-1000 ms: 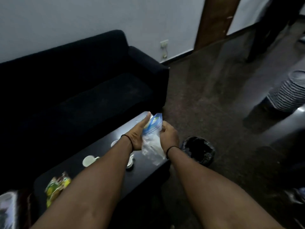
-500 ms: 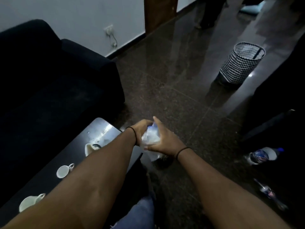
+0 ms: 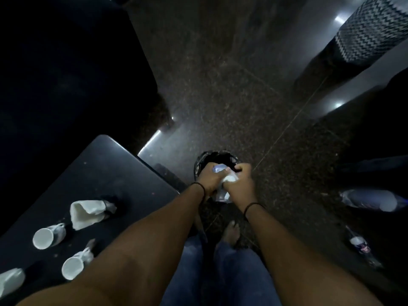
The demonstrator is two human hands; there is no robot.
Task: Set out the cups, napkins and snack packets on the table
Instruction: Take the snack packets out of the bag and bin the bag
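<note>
My left hand [image 3: 209, 178] and my right hand [image 3: 241, 181] both grip a crumpled clear plastic wrapper [image 3: 223, 188] with a blue end, held over a small black bin [image 3: 217, 159] on the floor. On the dark table [image 3: 106, 168] at the left stand two white cups [image 3: 49, 235] [image 3: 76, 266], a taller white jug [image 3: 88, 212] and part of another white cup [image 3: 11, 281] at the edge of the picture.
A dark sofa [image 3: 66, 74] fills the upper left. A zigzag-patterned basket [image 3: 371, 29] stands at the upper right. Plastic bottles [image 3: 371, 199] [image 3: 358, 242] lie on the speckled floor at the right. My legs and a bare foot [image 3: 231, 233] are below my hands.
My view has tipped downward. Both hands have moved right off the table's corner with the wrapper and squeezed it smaller; they are now above the black bin.
</note>
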